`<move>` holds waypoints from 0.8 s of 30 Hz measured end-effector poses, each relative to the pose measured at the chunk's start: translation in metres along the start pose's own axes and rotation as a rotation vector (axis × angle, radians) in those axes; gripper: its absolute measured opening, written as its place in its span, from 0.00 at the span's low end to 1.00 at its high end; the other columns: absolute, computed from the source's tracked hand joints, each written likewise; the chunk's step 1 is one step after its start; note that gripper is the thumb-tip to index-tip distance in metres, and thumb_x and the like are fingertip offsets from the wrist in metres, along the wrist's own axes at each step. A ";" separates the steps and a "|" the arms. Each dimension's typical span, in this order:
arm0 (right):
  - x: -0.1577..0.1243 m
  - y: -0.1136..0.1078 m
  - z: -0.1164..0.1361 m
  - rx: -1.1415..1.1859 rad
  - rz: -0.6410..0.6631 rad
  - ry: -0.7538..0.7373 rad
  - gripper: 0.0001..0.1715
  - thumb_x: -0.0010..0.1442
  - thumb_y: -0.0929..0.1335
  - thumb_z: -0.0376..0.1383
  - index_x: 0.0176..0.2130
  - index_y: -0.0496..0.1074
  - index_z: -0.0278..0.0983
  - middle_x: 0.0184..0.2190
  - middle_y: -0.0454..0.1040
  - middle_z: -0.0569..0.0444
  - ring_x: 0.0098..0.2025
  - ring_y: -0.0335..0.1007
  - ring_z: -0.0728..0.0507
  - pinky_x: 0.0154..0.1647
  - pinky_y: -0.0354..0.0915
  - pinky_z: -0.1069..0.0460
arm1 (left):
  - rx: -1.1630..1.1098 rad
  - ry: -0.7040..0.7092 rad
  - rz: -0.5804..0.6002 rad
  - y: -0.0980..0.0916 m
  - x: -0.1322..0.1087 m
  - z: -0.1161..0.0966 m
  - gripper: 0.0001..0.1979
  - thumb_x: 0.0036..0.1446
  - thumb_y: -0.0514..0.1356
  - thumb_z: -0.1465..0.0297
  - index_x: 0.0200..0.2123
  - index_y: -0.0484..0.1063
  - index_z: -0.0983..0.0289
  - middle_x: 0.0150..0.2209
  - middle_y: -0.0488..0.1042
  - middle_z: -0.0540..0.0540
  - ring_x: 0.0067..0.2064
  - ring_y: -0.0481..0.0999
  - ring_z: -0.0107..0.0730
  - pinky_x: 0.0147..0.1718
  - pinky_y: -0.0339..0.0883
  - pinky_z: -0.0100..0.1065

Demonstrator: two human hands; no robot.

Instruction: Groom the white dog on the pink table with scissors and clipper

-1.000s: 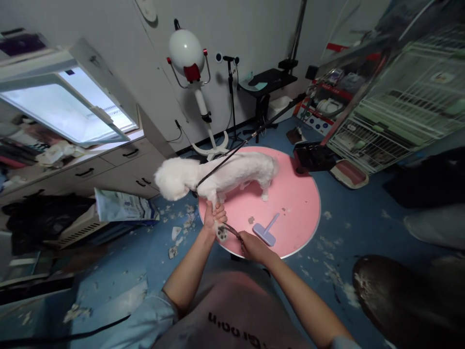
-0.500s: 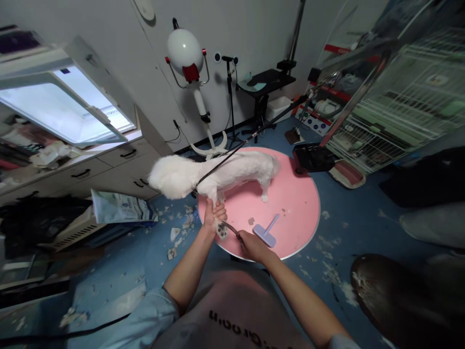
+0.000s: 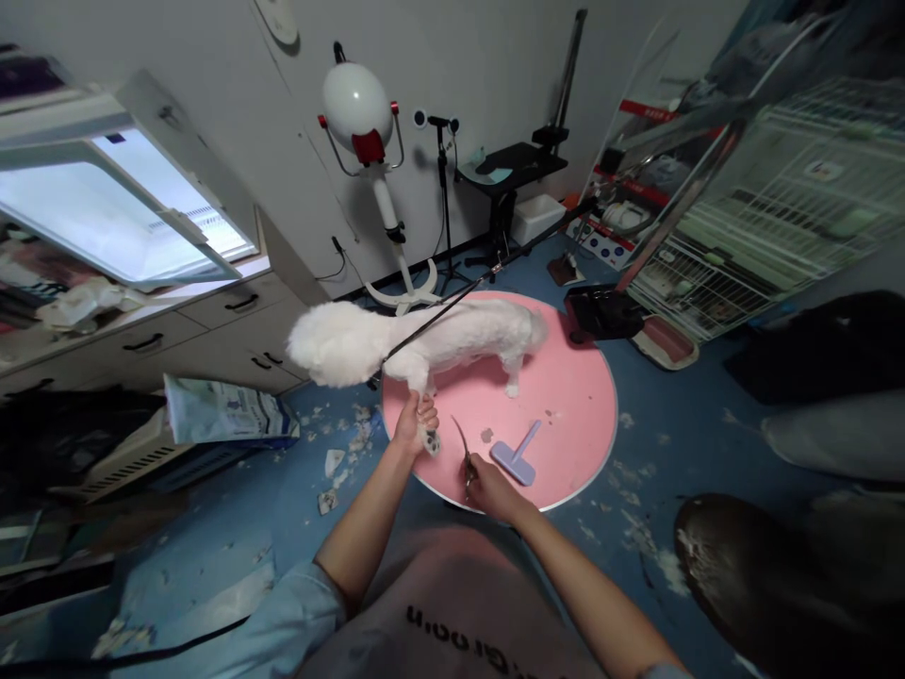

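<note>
A white dog (image 3: 459, 335) stands on a round pink table (image 3: 572, 405), its head to the left and a black strap (image 3: 452, 304) round its neck. My left hand (image 3: 414, 422) is closed round the dog's front leg, with the paw (image 3: 430, 440) turned pads up below my fingers. In my right hand (image 3: 487, 484) is a pair of curved scissors (image 3: 463, 443), its blades pointing up and away, apart from the paw. Close to my right hand, a lilac slicker brush (image 3: 515, 462) lies on the table.
The strap runs to a metal arm (image 3: 679, 203) at the right. Behind the table stand a white dryer (image 3: 357, 108) and a thin black stand (image 3: 443, 179). Cages (image 3: 742, 255) fill the right side. Drawers (image 3: 205, 306) and a lit cabinet (image 3: 127, 207) are left. Fur clumps (image 3: 360, 424) litter the blue floor.
My right hand has drawn the scissors back from the paw and turned the blades upward. My left hand keeps its hold on the leg, with the paw slightly higher.
</note>
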State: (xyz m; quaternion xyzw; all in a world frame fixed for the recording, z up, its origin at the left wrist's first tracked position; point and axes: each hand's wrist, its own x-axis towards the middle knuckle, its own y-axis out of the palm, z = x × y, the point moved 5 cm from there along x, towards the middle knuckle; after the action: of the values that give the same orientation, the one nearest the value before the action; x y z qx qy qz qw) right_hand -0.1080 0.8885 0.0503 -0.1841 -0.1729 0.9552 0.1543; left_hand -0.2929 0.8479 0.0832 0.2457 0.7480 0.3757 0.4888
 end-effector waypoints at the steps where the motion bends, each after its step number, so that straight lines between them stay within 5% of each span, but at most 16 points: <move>1: 0.001 0.009 -0.001 0.159 -0.028 0.042 0.06 0.59 0.67 0.33 0.38 0.65 0.39 0.33 0.76 0.53 0.34 0.71 0.45 0.36 0.62 0.53 | 0.006 -0.005 -0.013 -0.003 0.002 0.002 0.20 0.69 0.59 0.58 0.28 0.62 0.64 0.17 0.51 0.41 0.13 0.52 0.16 0.13 0.44 0.20; 4: 0.013 0.031 0.006 0.536 -0.122 0.108 0.15 0.62 0.66 0.47 0.31 0.64 0.40 0.21 0.68 0.59 0.25 0.65 0.48 0.29 0.61 0.54 | 0.018 -0.033 -0.037 -0.009 0.005 0.009 0.21 0.71 0.55 0.58 0.27 0.61 0.64 0.17 0.50 0.41 0.13 0.51 0.16 0.13 0.42 0.21; 7: 0.030 0.037 0.022 0.619 -0.207 0.098 0.26 0.59 0.67 0.56 0.23 0.62 0.41 0.15 0.62 0.61 0.20 0.59 0.49 0.25 0.59 0.54 | 0.025 -0.038 -0.037 -0.011 0.004 0.013 0.21 0.71 0.55 0.59 0.27 0.61 0.64 0.17 0.50 0.41 0.13 0.51 0.16 0.13 0.42 0.20; 14: 0.034 0.021 0.014 0.658 -0.392 0.184 0.21 0.60 0.63 0.51 0.23 0.59 0.42 0.15 0.60 0.62 0.20 0.58 0.50 0.25 0.60 0.54 | 0.043 0.004 -0.061 -0.009 -0.004 0.016 0.19 0.73 0.54 0.63 0.28 0.62 0.64 0.17 0.50 0.41 0.13 0.49 0.16 0.13 0.43 0.20; 18: 0.016 0.037 0.003 0.707 -0.290 0.225 0.15 0.53 0.69 0.48 0.29 0.64 0.40 0.20 0.70 0.60 0.24 0.68 0.47 0.27 0.64 0.53 | -0.020 0.012 -0.076 -0.011 -0.008 0.021 0.22 0.76 0.47 0.62 0.28 0.62 0.65 0.16 0.51 0.42 0.12 0.51 0.16 0.13 0.43 0.20; 21: 0.000 0.061 -0.001 0.744 -0.149 0.232 0.23 0.44 0.76 0.39 0.38 0.66 0.41 0.28 0.77 0.59 0.31 0.75 0.45 0.34 0.69 0.51 | -0.076 0.023 -0.061 -0.014 -0.008 0.022 0.25 0.76 0.45 0.58 0.27 0.61 0.64 0.15 0.51 0.42 0.12 0.51 0.16 0.13 0.45 0.20; 24: -0.014 0.077 -0.003 0.572 -0.093 0.230 0.20 0.48 0.75 0.34 0.38 0.64 0.42 0.30 0.77 0.58 0.34 0.75 0.45 0.36 0.68 0.51 | -0.066 0.057 -0.027 -0.016 -0.006 0.020 0.26 0.73 0.49 0.53 0.27 0.63 0.64 0.15 0.51 0.42 0.13 0.50 0.16 0.14 0.48 0.21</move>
State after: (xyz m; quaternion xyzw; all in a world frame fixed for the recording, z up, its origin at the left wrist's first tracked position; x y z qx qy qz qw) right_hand -0.1124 0.8153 0.0218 -0.2319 0.1131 0.9299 0.2620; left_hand -0.2719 0.8404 0.0683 0.2086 0.7521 0.4005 0.4801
